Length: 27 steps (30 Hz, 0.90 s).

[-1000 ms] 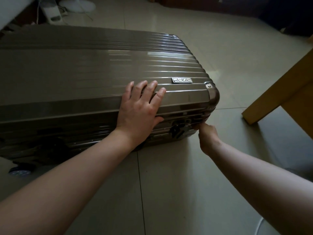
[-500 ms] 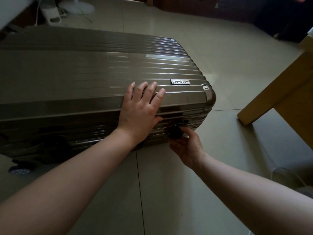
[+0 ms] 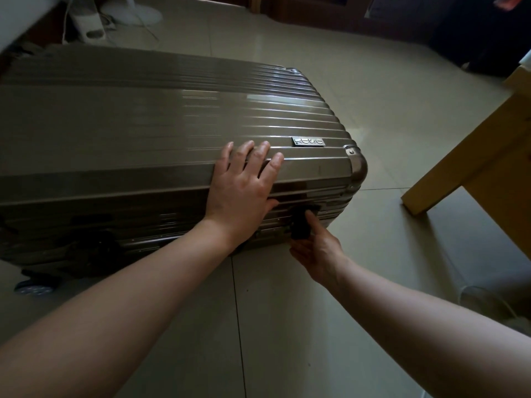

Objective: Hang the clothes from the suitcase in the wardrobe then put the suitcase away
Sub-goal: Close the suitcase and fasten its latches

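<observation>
Suitcase: closed, flat on the tiled floor, long axis left to right, directly ahead of both hands.
Left hand: flat, fingers spread, pressing its top near the front edge.
Right hand: nearer the black latch on the front wall, apparently pinching it.
Badge: lettering unreadable.

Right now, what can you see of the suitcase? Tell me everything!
The suitcase is a big hard shell, shiny grey-brown with ridges, lying flat and closed on the tiled floor. It has a small metal badge on top, a metal corner cap, a black latch on the near side and a wheel at the left end. The left hand presses flat on its top edge; the right hand pinches the latch.
</observation>
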Motion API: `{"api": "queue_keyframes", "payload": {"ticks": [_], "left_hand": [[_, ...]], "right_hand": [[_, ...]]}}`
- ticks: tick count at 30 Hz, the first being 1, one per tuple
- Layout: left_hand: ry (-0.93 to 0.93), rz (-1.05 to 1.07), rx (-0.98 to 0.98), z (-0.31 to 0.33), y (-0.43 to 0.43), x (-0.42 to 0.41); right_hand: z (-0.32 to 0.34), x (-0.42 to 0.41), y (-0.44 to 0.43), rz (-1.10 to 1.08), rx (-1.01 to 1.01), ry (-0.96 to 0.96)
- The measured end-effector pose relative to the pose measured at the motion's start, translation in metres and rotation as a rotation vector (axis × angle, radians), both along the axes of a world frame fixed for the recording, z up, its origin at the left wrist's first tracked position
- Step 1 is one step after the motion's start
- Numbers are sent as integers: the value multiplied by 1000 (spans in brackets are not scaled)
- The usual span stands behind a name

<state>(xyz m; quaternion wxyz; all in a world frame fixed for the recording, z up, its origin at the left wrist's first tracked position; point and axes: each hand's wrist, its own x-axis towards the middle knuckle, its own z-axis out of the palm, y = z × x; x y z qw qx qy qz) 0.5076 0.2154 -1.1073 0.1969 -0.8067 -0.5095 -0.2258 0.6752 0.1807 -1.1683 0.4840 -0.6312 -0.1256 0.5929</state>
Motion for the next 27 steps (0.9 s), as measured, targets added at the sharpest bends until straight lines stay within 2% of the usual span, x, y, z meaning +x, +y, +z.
{"api": "queue_keyframes", "payload": {"ticks": [12,22,27], "left_hand": [[-11,-4,5,-1,2,0],[-21,0,5,-1,4,1],[-13,-1,27,-3,4,0]], "right_hand": [[1,7,1,73,28,24],[-10,-20,12,-195,-73,-100],[-9,-18,12,-177,-51,-64]]}}
